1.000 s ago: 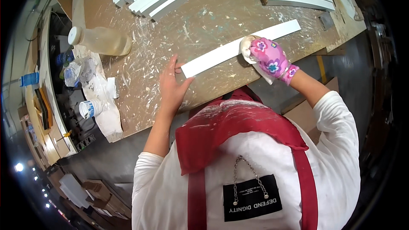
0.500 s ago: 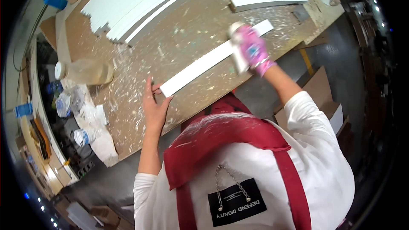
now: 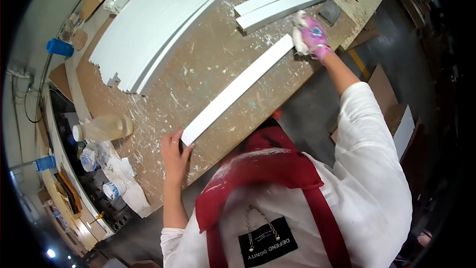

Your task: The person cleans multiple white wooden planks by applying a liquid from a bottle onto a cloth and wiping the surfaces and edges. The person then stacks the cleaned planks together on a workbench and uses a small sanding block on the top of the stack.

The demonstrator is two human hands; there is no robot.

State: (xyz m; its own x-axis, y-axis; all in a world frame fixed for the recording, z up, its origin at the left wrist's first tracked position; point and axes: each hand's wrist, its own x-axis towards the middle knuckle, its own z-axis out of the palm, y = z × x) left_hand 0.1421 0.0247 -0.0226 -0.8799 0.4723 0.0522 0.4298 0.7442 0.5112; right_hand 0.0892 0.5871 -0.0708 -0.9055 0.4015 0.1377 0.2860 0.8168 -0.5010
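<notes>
Head view: my left hand (image 3: 174, 159), fingers parted, touches the white strip (image 3: 238, 89) near the table's (image 3: 210, 62) front edge; my right hand (image 3: 313, 33) (gloved) clutches a pale rag (image 3: 298, 44) at the strip's far end.

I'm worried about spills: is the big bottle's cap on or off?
On: the white cap sits over the neck end of the bottle. Whether it is tight, I cannot tell.

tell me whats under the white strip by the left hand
Under the white strip is the white-flecked brown table; the patch the strip covers can't be seen.
</notes>
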